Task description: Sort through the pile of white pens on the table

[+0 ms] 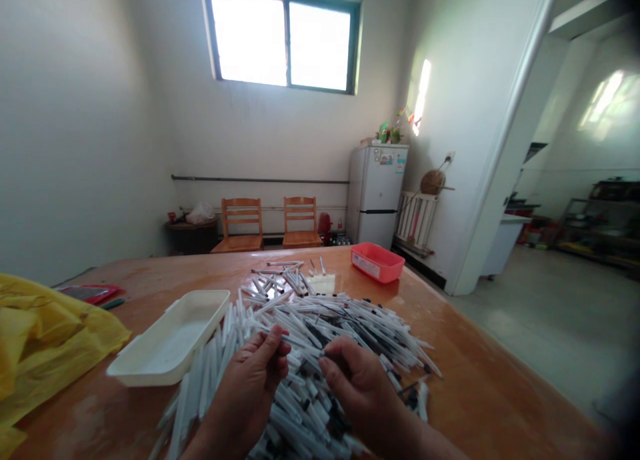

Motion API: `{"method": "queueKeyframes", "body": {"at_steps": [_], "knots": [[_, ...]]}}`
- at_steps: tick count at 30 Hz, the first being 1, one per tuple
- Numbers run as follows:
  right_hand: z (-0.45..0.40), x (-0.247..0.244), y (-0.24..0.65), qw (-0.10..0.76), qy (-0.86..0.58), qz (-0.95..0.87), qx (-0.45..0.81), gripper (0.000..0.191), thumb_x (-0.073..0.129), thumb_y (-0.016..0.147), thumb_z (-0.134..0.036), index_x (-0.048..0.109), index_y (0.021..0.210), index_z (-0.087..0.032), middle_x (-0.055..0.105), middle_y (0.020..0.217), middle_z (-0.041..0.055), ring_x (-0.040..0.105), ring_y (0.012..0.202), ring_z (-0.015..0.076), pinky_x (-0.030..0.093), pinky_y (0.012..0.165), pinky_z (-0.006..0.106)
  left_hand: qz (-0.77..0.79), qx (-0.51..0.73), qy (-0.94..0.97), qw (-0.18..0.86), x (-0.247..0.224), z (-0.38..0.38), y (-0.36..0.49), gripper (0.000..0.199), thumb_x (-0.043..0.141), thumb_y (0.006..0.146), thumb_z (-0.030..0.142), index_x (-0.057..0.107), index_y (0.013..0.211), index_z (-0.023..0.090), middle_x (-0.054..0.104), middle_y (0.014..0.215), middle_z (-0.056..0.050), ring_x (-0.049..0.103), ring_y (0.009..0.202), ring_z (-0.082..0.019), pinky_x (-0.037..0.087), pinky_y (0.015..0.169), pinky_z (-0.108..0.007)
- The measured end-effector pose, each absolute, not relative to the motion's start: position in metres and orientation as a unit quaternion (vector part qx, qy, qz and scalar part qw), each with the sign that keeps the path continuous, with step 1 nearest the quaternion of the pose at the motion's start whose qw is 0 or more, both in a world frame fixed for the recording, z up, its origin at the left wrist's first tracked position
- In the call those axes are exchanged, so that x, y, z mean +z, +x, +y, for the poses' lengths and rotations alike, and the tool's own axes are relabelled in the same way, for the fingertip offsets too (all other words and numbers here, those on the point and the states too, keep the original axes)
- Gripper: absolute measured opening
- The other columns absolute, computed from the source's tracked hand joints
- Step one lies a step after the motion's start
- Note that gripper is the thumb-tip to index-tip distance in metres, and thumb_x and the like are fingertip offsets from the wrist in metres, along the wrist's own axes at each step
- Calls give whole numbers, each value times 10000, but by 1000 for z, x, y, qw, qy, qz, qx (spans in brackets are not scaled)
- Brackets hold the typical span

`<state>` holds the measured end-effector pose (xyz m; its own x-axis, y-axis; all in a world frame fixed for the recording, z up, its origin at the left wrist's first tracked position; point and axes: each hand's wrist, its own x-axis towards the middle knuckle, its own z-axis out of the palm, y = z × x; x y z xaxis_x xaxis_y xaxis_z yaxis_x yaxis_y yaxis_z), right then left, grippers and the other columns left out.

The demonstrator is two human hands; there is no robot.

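A slim whitish pen (pixel 302 345) spans the gap between my hands, above a big heap of pens and pen parts (pixel 345 313). My left hand (pixel 257 367) is closed, thumb and fingers pinching the pen's left end. At its right end, my right hand (pixel 357 377) grips with thumb and bent forefinger; the tip there is mostly hidden by the fingers. White barrels, dark caps and thin dark pieces make up the heap, which runs under and around both hands. Left of my left hand, long white barrels lie side by side.
A cream tray (pixel 150 353) stands left of the heap, and a red-pink plastic box (pixel 376 263) at the table's (pixel 480 387) far right. Yellow plastic (pixel 55 347) covers the left side. Two wooden chairs (pixel 242 220) and a fridge (pixel 380 193) are beyond the table.
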<state>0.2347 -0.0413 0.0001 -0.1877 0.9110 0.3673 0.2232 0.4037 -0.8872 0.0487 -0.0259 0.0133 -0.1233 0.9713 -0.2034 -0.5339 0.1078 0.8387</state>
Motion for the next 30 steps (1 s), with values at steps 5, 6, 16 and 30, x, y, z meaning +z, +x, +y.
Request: {"method": "queueKeyframes", "body": {"at_steps": [5,6,16,30], "knots": [[-41,-3,233,451,-416,-638,466,442,395,1005,-543,570,823,-180,517,620,-24,430,507,102,328,491,230,425,617,254,612,12,-26,50,57,720,839,187,697,866,143,619,741,-12,592,604,-65,522,539,-145],[-39,-4,233,440,-418,-632,483,470,378,1007,-558,564,799,-180,520,599,-22,423,484,99,321,476,228,427,616,259,610,11,-26,50,67,726,835,193,700,871,143,620,746,-12,593,608,-65,523,542,-145],[-34,-5,229,430,-409,-566,572,492,468,936,-631,545,794,-166,567,572,-17,389,412,72,253,406,202,432,615,268,603,9,-23,50,105,742,827,227,703,882,147,624,758,-14,590,618,-66,525,551,-150],[-32,-9,226,456,-393,-489,631,483,594,848,-653,522,901,-179,642,698,-12,405,414,52,221,389,179,445,618,265,591,8,-25,50,77,718,844,205,693,880,141,628,771,-14,577,617,-62,515,564,-156]]}}
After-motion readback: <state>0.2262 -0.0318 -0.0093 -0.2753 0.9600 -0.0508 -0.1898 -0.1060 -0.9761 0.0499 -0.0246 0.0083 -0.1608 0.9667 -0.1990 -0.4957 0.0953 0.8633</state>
